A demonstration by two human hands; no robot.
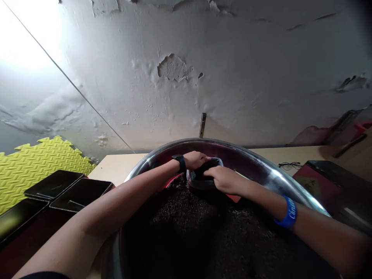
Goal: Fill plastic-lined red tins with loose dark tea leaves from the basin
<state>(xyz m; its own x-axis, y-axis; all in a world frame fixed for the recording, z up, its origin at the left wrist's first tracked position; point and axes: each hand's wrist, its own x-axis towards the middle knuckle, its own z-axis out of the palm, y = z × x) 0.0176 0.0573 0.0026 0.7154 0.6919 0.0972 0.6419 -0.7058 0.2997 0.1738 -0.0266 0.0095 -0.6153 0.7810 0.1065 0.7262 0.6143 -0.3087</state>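
Note:
A wide, shiny metal basin point(279, 179) is filled with dark, loose, soil-like material point(186, 211) flecked with paler bits. Near its far side sits a small tub point(193, 183) with rounded corners and dark contents. My left hand point(197, 159), below a black wristwatch, is closed over the tub's far left rim. From the right, my right hand point(226, 179) reaches over the tub with bent fingers pressed together, the tips down inside it. Whatever those fingers pinch is hidden. A flat red piece point(234, 198) lies under my right hand, and a thin stick-like thing point(242, 174) is just behind it.
Black trays point(80, 193) stand on the left beside a yellow foam mat point(43, 162). Eyeglasses point(290, 166) lie on the pale tabletop point(116, 164) to the right, near a dark red-sided box point(316, 182). A peeling wall point(232, 77) rises close behind the basin.

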